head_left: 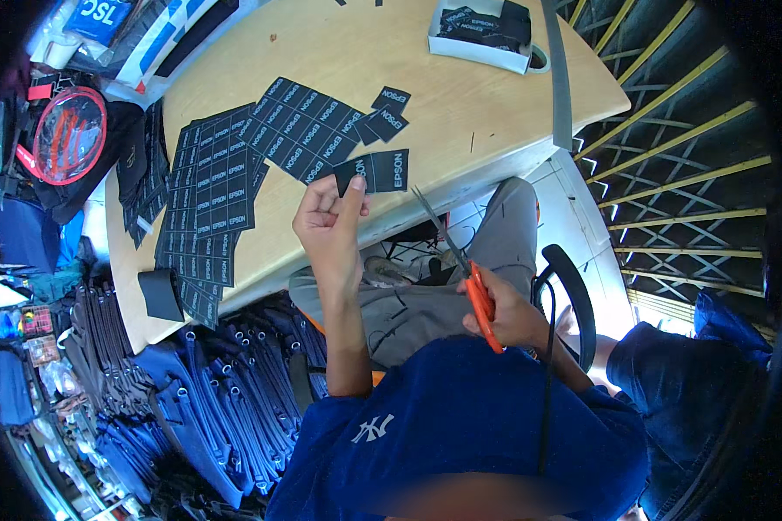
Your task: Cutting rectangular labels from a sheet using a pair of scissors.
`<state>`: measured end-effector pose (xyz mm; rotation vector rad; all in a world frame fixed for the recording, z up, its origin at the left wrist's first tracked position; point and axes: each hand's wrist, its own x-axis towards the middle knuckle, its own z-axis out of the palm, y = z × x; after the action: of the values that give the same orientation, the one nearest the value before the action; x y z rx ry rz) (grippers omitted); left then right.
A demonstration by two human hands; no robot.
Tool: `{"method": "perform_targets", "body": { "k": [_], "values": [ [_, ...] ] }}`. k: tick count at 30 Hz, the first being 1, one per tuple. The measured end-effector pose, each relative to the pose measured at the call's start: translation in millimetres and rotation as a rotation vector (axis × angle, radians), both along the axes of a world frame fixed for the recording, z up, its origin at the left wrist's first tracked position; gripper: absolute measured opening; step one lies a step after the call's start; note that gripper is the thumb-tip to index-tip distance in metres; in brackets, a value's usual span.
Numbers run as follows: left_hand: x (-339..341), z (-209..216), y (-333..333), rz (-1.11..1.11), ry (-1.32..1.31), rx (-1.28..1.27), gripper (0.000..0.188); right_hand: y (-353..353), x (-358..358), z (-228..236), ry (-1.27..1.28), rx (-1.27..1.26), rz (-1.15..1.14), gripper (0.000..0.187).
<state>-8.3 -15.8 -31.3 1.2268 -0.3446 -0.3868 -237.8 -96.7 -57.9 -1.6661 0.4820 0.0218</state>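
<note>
My left hand (330, 215) pinches a short strip of black labels (388, 171) with pale lettering, held up near the table's front edge. In my right hand (520, 314) is a pair of scissors (480, 302) with orange handles. The blades point up and left, their tips close to the strip's right end without touching it. Beyond the strip, a few cut black labels (391, 126) lie loose on the table. Left of them rests a printed black label sheet (302, 122), overlapping more label sheets (215, 178) spread toward the table's left side.
A white box (473, 54) of black labels stands at the far right, by a tape roll (539, 59). A folding metal gate (678, 165) is to the right. Blue lanyard-like straps (235, 391) hang below the wooden table (321, 52). A black chair armrest (578, 295) curves beside my right arm.
</note>
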Motion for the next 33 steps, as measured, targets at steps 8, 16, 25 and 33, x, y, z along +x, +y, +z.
{"method": "perform_targets", "body": {
  "k": [8,16,25,33],
  "values": [
    [-17,4,-2,0.003,0.049,0.002,0.012,10,3,-1,-0.072,0.107,0.153,0.045],
    [-28,5,3,-0.074,0.085,0.033,0.013,9,14,-17,-0.197,0.197,0.110,0.047],
    [-39,6,3,-0.155,0.151,0.019,0.018,6,25,-15,-0.193,0.225,0.093,0.059],
    [-39,5,3,-0.168,0.167,0.014,0.019,3,29,-11,-0.302,0.185,0.072,0.078]
  ]
}}
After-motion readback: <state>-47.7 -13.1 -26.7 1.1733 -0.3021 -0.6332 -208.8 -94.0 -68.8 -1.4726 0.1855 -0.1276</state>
